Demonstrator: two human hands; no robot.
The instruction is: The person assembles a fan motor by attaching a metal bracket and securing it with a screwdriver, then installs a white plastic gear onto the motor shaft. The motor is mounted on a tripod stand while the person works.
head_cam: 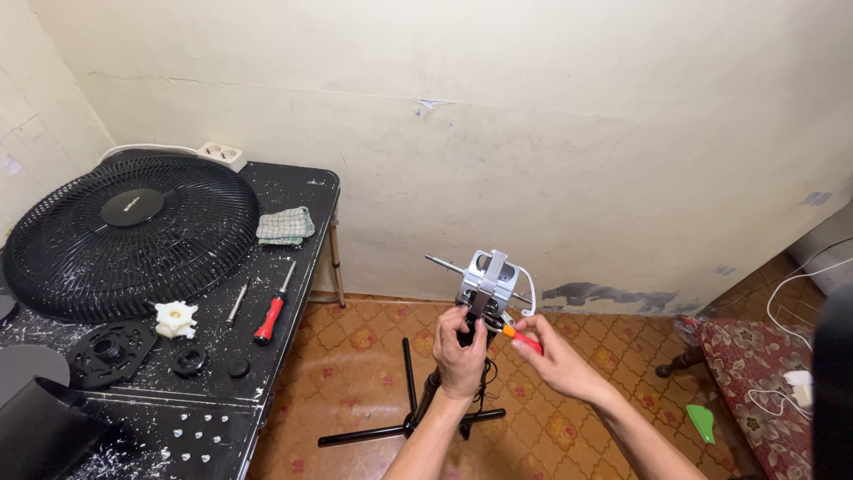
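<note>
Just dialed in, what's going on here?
A person is working on a bare fan motor atop its stand. The left hand grips the stand just below the motor; the right hand holds an orange-handled screwdriver against it. The fan grille and a red screwdriver lie on the black table.

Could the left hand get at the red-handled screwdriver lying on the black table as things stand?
Probably yes, but not right away. The left hand is wrapped around the fan stand under the fan motor, so it would have to let go. The red-handled screwdriver lies uncovered near the black table's edge, with nothing between.
</note>
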